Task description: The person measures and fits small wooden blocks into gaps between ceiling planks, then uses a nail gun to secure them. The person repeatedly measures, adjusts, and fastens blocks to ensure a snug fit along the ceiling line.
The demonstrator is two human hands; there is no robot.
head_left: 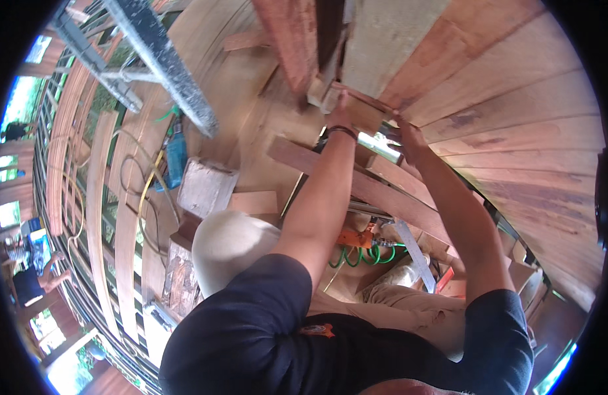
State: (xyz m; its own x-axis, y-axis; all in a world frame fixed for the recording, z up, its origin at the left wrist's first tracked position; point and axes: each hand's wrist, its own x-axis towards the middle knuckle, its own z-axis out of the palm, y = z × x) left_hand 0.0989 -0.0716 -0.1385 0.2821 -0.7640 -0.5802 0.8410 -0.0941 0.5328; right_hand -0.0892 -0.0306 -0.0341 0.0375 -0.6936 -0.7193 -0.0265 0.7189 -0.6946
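Both arms reach up to a short wooden piece (362, 113) at the foot of a plank-clad wooden wall (501, 79), beside a reddish upright board (284, 39). My left hand (340, 115), with a dark band at the wrist, holds the piece at its left part, fingers largely hidden. My right hand (404, 137) grips its right end between thumb and finger, other fingers partly curled below. A long brown board (357, 181) lies slanting beneath my arms. Lower down sit an orange power tool (357, 238), a coiled green hose (360, 257) and a metal straightedge (414, 250).
At left stand an aluminium ladder (162, 66), a teal power tool (173, 164), yellow hose (146, 184), long planks (106, 158) and rough timber blocks (206, 184). Another person (30, 283) is at the far left edge near a screen. My bent knee (225, 243) is below.
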